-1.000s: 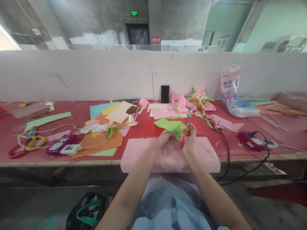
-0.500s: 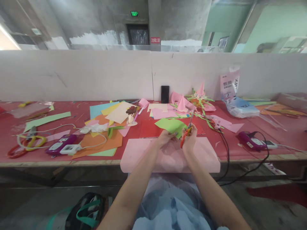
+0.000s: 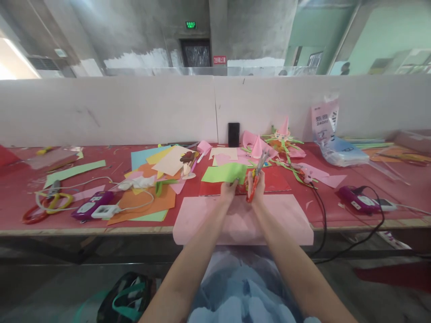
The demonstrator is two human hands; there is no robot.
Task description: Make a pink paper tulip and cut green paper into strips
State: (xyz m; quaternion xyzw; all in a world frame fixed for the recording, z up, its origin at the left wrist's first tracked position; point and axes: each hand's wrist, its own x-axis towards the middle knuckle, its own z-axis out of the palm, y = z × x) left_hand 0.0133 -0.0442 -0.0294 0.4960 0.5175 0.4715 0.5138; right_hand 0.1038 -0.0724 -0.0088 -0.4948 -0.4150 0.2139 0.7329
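My left hand (image 3: pixel 229 190) is closed on the lower edge of a piece of bright green paper (image 3: pixel 222 172), held out over a red sheet (image 3: pixel 274 178). My right hand (image 3: pixel 257 186) grips scissors (image 3: pixel 255 179) with red and yellow handles, their blades pointing up and away from me. Between the blades and the paper there is a small gap. Under both wrists a large pink sheet (image 3: pixel 242 220) lies along the table edge, its front curling over.
Coloured papers (image 3: pixel 148 197) and white cables lie left, beside a purple power bank (image 3: pixel 92 206) and other scissors (image 3: pixel 50 202). Behind my hands are pink paper cones (image 3: pixel 257 147) and a black phone (image 3: pixel 233 134). A plastic bag (image 3: pixel 333 134) and another purple power bank (image 3: pixel 358 199) are right.
The green paper has moved left, away from the scissors, and now lies flatter. My right hand has shifted slightly left with the scissors. The whole view has shifted a little.
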